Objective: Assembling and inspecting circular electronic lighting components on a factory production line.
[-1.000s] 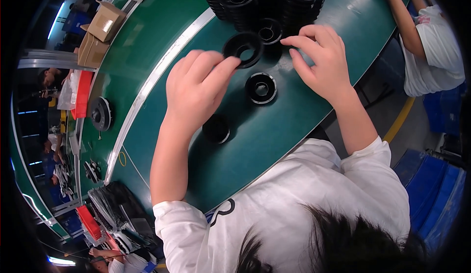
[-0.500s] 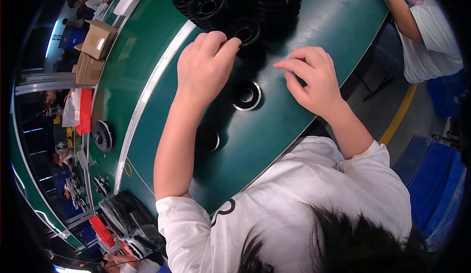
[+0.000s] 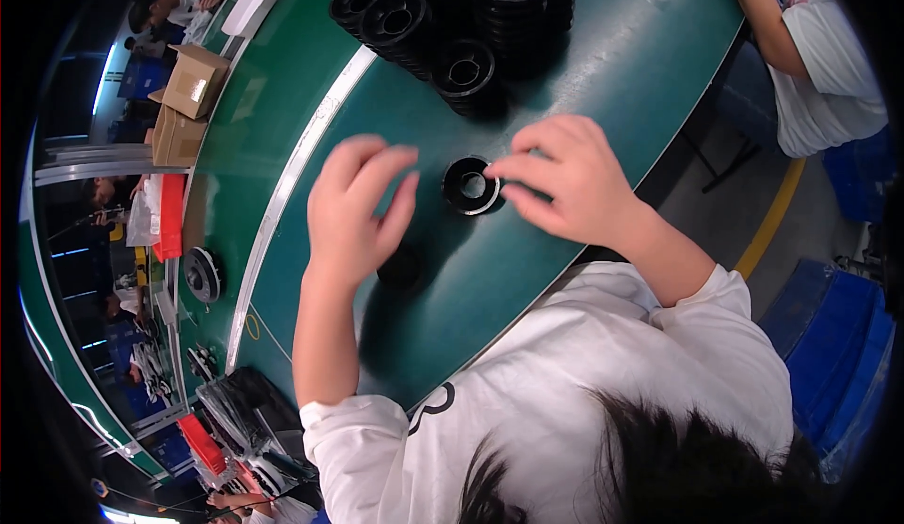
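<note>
A black ring-shaped part [image 3: 455, 186] with a bright silvery rim lies on the green table in front of me. My right hand [image 3: 576, 185] reaches over its right edge, thumb and fingers apart; the fingertips overlap the rim, and whether they touch it is unclear. To the left, my left hand [image 3: 350, 218] hovers with curled, spread fingers and nothing between them. Below that hand sits a second dark round part [image 3: 401, 270], partly in shadow. Farther off stands a short stack of black flanged rings [image 3: 469, 100], apart from both hands.
Taller stacks of black rings [image 3: 400, 25] crowd the far side. A pale metal strip [image 3: 282, 185] runs along the table's left, with a dark round device [image 3: 201, 274] beyond it. Cardboard boxes [image 3: 193, 81] stand far left. A co-worker's arm [image 3: 758, 11] shows at upper right.
My left hand has drawn back from the short stack, toward me and left, and its fingers have spread. My right hand has moved left and slightly nearer, onto the silvery-rimmed ring's edge.
</note>
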`<action>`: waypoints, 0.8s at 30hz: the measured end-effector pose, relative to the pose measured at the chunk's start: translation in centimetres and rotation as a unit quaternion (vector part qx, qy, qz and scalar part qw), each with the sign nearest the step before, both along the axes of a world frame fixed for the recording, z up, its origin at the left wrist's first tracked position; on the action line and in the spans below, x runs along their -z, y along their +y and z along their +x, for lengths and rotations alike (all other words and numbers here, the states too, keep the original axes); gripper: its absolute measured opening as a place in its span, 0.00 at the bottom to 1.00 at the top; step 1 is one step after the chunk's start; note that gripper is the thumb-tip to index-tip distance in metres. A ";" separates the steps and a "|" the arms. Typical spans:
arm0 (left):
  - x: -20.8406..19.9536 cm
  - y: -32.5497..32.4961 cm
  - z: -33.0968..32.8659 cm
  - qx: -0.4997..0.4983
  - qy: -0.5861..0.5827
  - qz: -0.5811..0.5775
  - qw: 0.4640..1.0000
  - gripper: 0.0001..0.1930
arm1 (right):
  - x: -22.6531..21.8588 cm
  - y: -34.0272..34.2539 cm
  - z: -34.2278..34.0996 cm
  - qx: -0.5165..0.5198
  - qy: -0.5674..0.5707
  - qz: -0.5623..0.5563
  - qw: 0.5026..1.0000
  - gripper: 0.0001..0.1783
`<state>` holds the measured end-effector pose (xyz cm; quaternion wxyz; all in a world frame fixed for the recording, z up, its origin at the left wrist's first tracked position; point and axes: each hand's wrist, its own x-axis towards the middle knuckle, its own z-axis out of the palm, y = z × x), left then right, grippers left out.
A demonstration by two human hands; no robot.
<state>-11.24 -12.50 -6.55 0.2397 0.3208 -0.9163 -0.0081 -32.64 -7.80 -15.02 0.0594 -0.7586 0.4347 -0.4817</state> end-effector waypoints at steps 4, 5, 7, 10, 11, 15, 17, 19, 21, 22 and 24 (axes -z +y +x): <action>-0.7 3.7 4.0 0.021 -0.075 0.143 0.987 0.11 | -0.1 0.1 1.4 -0.066 0.083 0.026 0.994 0.15; -0.8 4.7 4.7 0.008 -0.109 0.153 0.982 0.12 | 0.0 -0.2 1.6 -0.057 0.105 0.022 0.993 0.15; -0.5 5.8 5.7 -0.010 -0.141 0.163 0.976 0.13 | 0.3 -0.7 2.0 -0.054 0.131 0.012 0.990 0.14; 0.7 6.2 6.8 -0.051 -0.165 0.130 0.976 0.14 | 1.4 -1.7 2.2 -0.044 0.160 -0.004 0.986 0.11; 1.2 6.2 6.9 -0.060 -0.162 0.113 0.978 0.14 | 1.6 -2.0 2.2 -0.039 0.162 -0.011 0.986 0.10; 2.9 5.9 7.0 -0.053 -0.137 0.084 0.985 0.13 | 1.4 -3.0 1.7 -0.050 0.146 -0.015 0.988 0.08; 3.6 5.7 7.0 -0.054 -0.138 0.079 0.986 0.12 | 0.6 -3.4 1.3 -0.039 0.099 -0.040 0.994 0.08; 4.3 5.5 6.9 -0.053 -0.140 0.073 0.986 0.11 | -0.4 -4.1 0.7 -0.022 0.094 -0.066 0.993 0.09; 4.8 5.5 6.9 -0.057 -0.159 0.054 0.984 0.10 | -0.9 -5.5 0.4 0.008 0.074 -0.112 0.991 0.08; 5.1 5.4 6.9 -0.057 -0.156 0.053 0.985 0.10 | -0.9 -6.3 0.2 0.008 0.076 -0.113 0.991 0.08; 5.6 5.3 7.0 -0.056 -0.160 0.038 0.985 0.09 | -0.9 -7.9 0.0 0.055 0.091 -0.148 0.983 0.07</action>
